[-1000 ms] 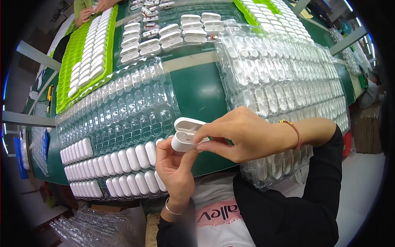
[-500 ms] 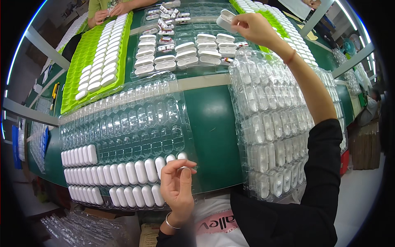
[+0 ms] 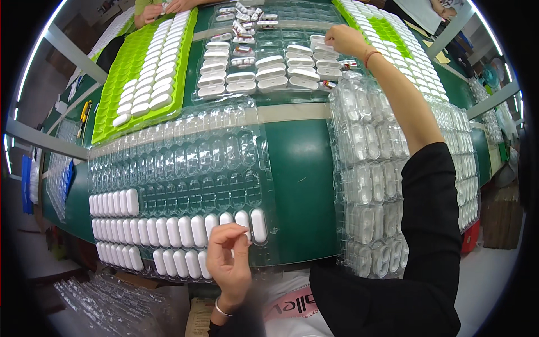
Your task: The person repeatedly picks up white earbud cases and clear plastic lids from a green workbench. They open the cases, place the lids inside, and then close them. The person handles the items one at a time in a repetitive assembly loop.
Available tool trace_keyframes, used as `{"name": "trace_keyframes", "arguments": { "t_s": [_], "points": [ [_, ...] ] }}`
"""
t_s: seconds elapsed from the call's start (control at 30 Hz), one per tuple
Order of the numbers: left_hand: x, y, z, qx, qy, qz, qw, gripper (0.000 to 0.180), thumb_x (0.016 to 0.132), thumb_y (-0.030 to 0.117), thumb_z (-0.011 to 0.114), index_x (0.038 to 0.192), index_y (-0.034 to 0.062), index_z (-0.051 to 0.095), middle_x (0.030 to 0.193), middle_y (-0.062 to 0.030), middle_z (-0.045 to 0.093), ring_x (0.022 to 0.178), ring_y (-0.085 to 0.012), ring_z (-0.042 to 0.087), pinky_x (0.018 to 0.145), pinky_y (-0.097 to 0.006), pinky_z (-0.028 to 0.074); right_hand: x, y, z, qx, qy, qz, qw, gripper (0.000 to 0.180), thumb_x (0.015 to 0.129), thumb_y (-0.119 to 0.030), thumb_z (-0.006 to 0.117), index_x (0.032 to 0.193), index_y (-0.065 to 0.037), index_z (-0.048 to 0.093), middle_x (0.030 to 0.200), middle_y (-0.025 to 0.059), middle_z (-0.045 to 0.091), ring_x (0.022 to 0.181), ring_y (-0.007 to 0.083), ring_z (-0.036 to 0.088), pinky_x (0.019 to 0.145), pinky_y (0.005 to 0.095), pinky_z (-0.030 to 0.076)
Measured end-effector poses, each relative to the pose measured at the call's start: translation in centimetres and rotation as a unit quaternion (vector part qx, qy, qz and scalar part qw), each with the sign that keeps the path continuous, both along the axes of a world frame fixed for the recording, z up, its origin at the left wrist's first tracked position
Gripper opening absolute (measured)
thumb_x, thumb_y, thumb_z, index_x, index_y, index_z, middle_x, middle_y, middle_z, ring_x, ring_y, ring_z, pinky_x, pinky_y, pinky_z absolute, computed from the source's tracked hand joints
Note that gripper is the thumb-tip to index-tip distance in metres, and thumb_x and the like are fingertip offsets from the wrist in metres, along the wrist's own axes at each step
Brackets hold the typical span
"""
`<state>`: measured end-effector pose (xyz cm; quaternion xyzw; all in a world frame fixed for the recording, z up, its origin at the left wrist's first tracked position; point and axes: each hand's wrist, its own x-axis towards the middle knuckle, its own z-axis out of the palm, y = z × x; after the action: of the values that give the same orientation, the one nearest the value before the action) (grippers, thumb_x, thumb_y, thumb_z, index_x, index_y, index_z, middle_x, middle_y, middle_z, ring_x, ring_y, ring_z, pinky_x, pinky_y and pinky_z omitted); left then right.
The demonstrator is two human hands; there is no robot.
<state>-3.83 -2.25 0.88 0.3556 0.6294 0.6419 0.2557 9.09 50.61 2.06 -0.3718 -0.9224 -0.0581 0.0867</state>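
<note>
My right hand (image 3: pixel 348 41) reaches to the far side of the table, its fingers closed at the edge of an open white case (image 3: pixel 317 39). That case sits at the back of a column of open white cases (image 3: pixel 328 64) standing in a clear tray. Low in the view, my left hand (image 3: pixel 229 261) hovers over the near clear tray (image 3: pixel 185 168), fingers curled toward the thumb. Whatever lies between its fingertips is too small to make out. Rows of closed white oval cases (image 3: pixel 183 231) fill the near part of this tray, partly hidden by my left hand.
Stacked clear trays (image 3: pixel 368 168) stand on the right. Green trays of white cases lie at the far left (image 3: pixel 106 106) and far right (image 3: pixel 387 33). Small white-and-red parts (image 3: pixel 242 50) are heaped at the back. Another person's hands (image 3: pixel 163 10) work beyond the left green tray.
My right hand has lowered the open white case from the air to the back of the case column. My left hand has shifted slightly left and down. The whole view has shifted a little.
</note>
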Motion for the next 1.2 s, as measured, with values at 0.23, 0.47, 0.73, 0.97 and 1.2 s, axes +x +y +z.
{"name": "trace_keyframes", "arguments": {
  "t_s": [0.23, 0.47, 0.73, 0.97, 1.2],
  "points": [
    [-11.5, -1.1, 1.7, -0.170, 0.503, 0.190, 0.825, 0.011, 0.084, 0.000, 0.063, 0.095, 0.0033, 0.065, 0.084, -0.0062, 0.063, 0.069, -0.0150, 0.056, 0.053, -0.027, 0.041, 6.0, -8.7, 6.9, -0.048, 0.166, 0.068, 0.983, 0.025, 0.089, -0.021, 0.059, 0.096, 0.001, 0.067, 0.066, 0.0077, 0.062, 0.060, 0.0137, 0.057, 0.057, 0.0284, 0.044],
    [-24.6, -3.1, -1.7, -0.410, 0.512, 0.180, 0.733, 0.025, 0.085, 0.013, 0.063, 0.107, 0.0007, 0.062, 0.101, -0.0162, 0.066, 0.090, -0.0314, 0.062, 0.079, -0.040, 0.048, 12.9, -23.2, 9.3, -0.080, 0.180, 0.055, 0.979, 0.016, 0.090, -0.013, 0.063, 0.096, 0.000, 0.070, 0.072, 0.0034, 0.065, 0.057, 0.0071, 0.051, 0.055, 0.0215, 0.040],
    [-16.5, -0.7, 1.7, -0.192, 0.522, 0.225, 0.800, 0.037, 0.092, 0.002, 0.053, 0.128, 0.0018, 0.054, 0.112, -0.0155, 0.064, 0.101, -0.0259, 0.062, 0.089, -0.034, 0.048, 27.0, -32.0, 10.7, -0.161, 0.116, -0.237, 0.951, 0.018, 0.090, -0.017, 0.062, 0.087, 0.000, 0.066, 0.066, -0.0030, 0.058, 0.054, 0.0024, 0.044, 0.047, 0.0200, 0.033],
    [-5.7, -0.6, 2.6, -0.052, 0.374, 0.036, 0.925, 0.041, 0.096, -0.002, 0.047, 0.137, -0.0011, 0.043, 0.122, -0.0190, 0.056, 0.111, -0.0244, 0.057, 0.093, -0.034, 0.047, 30.6, -40.2, 8.8, -0.271, 0.092, -0.330, 0.899, 0.018, 0.083, -0.013, 0.069, 0.076, 0.002, 0.064, 0.058, 0.0011, 0.057, 0.053, 0.0038, 0.044, 0.048, 0.0231, 0.033],
    [-1.7, 0.3, 2.0, -0.020, 0.273, -0.046, 0.961, 0.044, 0.096, -0.005, 0.045, 0.139, -0.0033, 0.038, 0.121, -0.0212, 0.057, 0.111, -0.0237, 0.057, 0.095, -0.032, 0.045, 31.0, -41.1, 7.2, -0.101, 0.138, -0.347, 0.922, 0.013, 0.082, -0.011, 0.068, 0.088, 0.001, 0.066, 0.069, 0.0038, 0.059, 0.054, 0.0090, 0.044, 0.051, 0.0257, 0.037]
  ]
}}
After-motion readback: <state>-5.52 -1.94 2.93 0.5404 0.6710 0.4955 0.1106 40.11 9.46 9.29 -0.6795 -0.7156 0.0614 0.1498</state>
